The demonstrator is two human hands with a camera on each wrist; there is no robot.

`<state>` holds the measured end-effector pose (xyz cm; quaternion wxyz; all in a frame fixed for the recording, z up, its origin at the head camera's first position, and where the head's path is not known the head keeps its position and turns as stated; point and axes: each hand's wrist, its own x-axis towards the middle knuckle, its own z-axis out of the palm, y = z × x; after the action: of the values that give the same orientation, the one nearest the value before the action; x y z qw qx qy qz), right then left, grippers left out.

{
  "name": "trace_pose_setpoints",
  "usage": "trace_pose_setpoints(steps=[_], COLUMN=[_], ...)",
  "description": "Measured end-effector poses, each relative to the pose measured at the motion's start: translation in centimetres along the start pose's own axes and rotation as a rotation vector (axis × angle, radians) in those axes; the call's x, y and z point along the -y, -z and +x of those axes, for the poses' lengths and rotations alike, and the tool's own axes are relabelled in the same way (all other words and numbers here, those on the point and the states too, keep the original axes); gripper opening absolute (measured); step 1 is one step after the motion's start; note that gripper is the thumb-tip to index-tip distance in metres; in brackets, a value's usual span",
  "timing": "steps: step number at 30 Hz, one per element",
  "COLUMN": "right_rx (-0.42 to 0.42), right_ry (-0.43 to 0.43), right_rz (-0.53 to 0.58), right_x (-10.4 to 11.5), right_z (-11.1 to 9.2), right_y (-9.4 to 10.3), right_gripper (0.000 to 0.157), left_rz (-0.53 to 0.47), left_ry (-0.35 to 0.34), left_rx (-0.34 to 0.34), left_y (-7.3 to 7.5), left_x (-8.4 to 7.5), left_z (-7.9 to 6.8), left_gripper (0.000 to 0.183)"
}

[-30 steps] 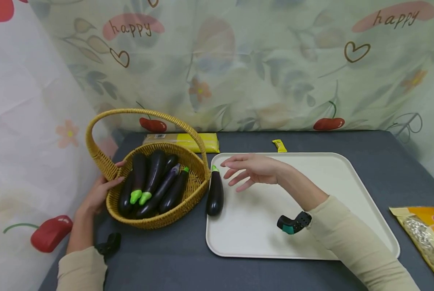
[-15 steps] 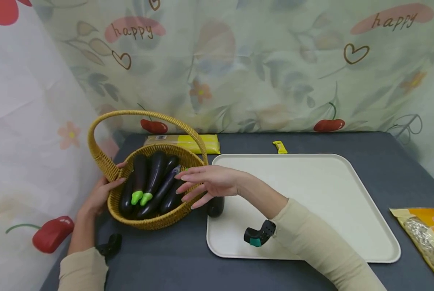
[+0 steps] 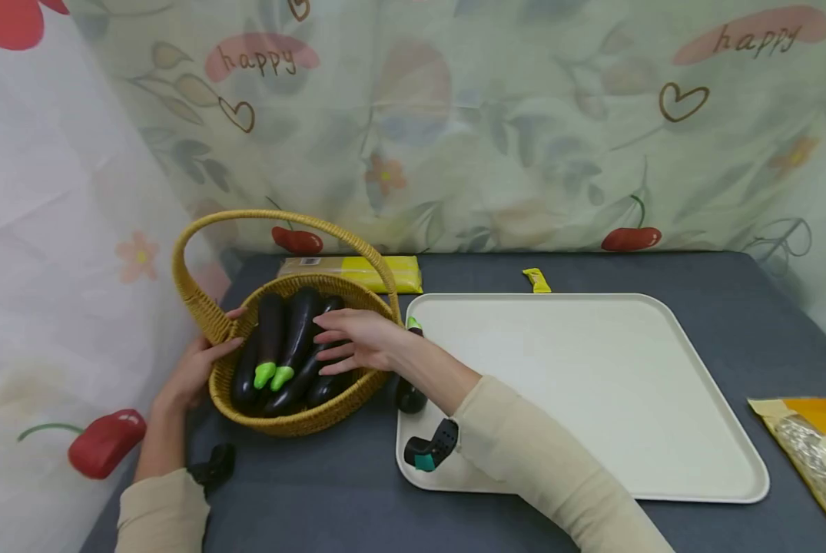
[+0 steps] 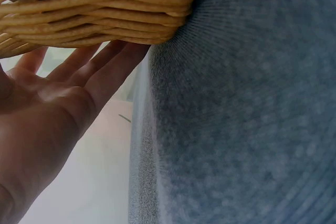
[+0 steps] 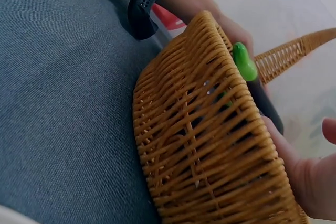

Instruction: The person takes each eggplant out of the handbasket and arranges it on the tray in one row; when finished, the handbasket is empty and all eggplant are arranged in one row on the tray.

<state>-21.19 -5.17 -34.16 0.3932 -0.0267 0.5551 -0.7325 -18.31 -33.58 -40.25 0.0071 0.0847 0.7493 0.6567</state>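
A wicker basket (image 3: 298, 424) with a tall handle holds several dark eggplants (image 3: 270, 330), some with bright green stem ends. At its left side my left hand (image 3: 193, 370) grips the rim beside the handle's base, thumb on top. In the left wrist view the fingers (image 4: 113, 69) reach along the basket's outside. My right hand (image 3: 360, 342) hovers over the basket's right part with fingers extended, holding nothing; whether the fingertips touch an eggplant I cannot tell. Another eggplant (image 3: 410, 397) lies across the left edge of the white tray (image 3: 578, 399), partly hidden by my right wrist.
Behind the basket lies a yellow packet (image 3: 385, 273). A small yellow wrapped piece (image 3: 537, 280) sits beyond the tray's far edge. An orange and clear bag (image 3: 814, 438) is at the far right. Patterned curtains (image 3: 454, 138) close off the back and left.
My right hand has moved left from above the tray, past the eggplant at its edge, to over the basket. My left hand stays on the basket.
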Motion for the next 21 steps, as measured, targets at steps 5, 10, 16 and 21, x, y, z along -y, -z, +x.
trace_pose_setpoints(steps=[5, 10, 16, 21], right_rx=[-0.067, -0.084, -0.125, -0.215], right_ry=[-0.009, -0.012, 0.011, 0.026], right_rz=[0.043, 0.049, 0.051, 0.038], right_x=[-0.1, -0.5, -1.1, -1.4], right_z=[0.9, 1.8, 2.5, 2.9], right_y=[-0.6, -1.2, -2.3, -3.4], right_gripper=[0.060, 0.067, 0.070, 0.069], left_rz=[-0.047, -0.052, -0.063, -0.067], left_ry=[0.003, 0.003, 0.011, 0.015], left_rx=[0.006, 0.009, 0.005, 0.008], left_y=[-0.2, -0.3, -0.3, -0.3], left_x=[0.0, 0.0, -0.1, 0.0], left_z=[0.3, 0.3, 0.1, 0.0], left_gripper=[0.049, 0.049, 0.049, 0.051])
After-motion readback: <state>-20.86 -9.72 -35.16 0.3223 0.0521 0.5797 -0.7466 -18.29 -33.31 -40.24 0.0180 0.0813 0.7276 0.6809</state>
